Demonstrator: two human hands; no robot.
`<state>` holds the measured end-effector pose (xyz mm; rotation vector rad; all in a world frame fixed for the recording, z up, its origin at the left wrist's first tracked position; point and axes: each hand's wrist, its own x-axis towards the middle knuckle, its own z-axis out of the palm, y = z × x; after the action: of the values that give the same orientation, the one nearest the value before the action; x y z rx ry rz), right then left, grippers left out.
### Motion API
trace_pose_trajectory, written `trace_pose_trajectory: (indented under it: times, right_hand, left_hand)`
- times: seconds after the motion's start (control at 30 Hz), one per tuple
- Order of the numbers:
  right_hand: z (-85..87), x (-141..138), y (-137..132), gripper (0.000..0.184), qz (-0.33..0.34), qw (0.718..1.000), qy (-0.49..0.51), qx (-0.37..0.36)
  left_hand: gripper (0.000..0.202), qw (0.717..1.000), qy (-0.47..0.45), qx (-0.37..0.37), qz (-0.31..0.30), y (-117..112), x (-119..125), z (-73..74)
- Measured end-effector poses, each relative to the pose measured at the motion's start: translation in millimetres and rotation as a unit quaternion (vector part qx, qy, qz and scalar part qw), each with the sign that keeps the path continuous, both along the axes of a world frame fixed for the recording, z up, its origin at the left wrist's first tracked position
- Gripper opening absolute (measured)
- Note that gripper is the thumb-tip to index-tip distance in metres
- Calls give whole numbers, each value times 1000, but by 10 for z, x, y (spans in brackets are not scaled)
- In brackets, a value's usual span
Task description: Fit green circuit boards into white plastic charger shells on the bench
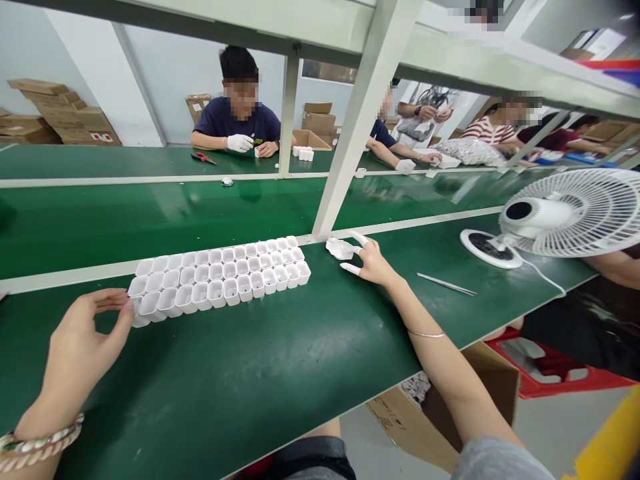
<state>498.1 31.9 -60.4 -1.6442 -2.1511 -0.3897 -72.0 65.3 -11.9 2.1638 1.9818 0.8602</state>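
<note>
Several white square plastic cups (215,293) stand upright in tight rows on the green bench. At their left end is my left hand (83,340), with thumb and fingertips closed around the edge of a front corner cup. Dark specks show inside some front-row cups. My right hand (375,263) reaches to a small crumpled white packet (340,249) by the foot of the post. White finger covers sit on some of its fingertips, which are spread apart. One fingertip is at the packet's edge, without gripping it. To the right of that hand lie metal tweezers (447,283).
A white fan (545,213) stands on the right, its cord trailing over the bench edge. A pale metal post (355,120) rises behind the cups. Co-workers sit across the green belt (240,207). Below the bench is an open cardboard box (415,427).
</note>
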Motion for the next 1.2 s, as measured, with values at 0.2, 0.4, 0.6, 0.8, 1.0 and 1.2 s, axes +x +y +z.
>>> trace_pose_trajectory:
  times: [0.2,0.4,0.6,0.8,1.0,1.2]
  right_hand:
    - [53,-32,-23,43,8,1000,-8,14]
    - [74,-63,-13,41,2,999,-35,23]
    - [86,-52,-31,38,4,999,-35,38]
    - [39,-45,0,37,-12,999,-37,27]
    - [46,-38,-13,41,8,999,-21,41]
    - [44,-18,-9,38,-2,998,-25,53]
  left_hand:
    - [37,1000,2,5,-7,1,10,-7]
    - [38,1000,-3,3,-10,-3,11,-6]
    - [38,1000,-6,3,-10,0,4,-6]
    - [38,1000,-12,-3,-10,-6,22,13]
    - [42,1000,0,-5,-4,-2,5,-17]
    - [41,1000,-3,6,-12,-1,1,-26]
